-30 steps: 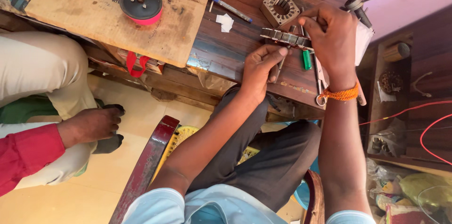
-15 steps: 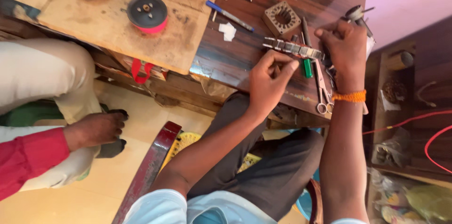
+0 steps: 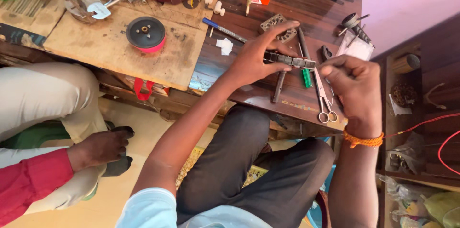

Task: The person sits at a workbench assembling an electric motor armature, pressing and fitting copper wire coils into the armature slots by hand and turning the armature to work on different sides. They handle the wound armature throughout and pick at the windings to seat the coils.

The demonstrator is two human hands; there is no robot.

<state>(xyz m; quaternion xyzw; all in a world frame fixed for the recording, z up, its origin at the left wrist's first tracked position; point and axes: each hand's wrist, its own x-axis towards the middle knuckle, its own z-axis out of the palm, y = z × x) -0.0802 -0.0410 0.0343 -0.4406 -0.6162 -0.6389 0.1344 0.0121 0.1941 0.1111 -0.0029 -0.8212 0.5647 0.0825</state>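
Head view of a dark wooden table (image 3: 249,91) seen from above. The left hand (image 3: 256,58) presses down with spread fingers on one end of a metal link watch band (image 3: 290,60), which lies flat on the table close to its near edge. The right hand (image 3: 352,89) is curled narrow, thumb and forefinger pinched at the band's other end; whether they grip the band or a small tool cannot be told. An orange thread band (image 3: 364,139) circles the right wrist. Just beside the watch band lie a green-handled tool (image 3: 306,77) and small scissors (image 3: 323,96), with a square perforated block (image 3: 279,27) just beyond the left fingers. A blue pen (image 3: 223,29) lies farther toward the far edge. On a lighter board (image 3: 96,46) at the table's left part sits a black and pink spool (image 3: 146,34). Another person's hand (image 3: 98,149), in a red sleeve, rests on a knee at lower left, well apart.
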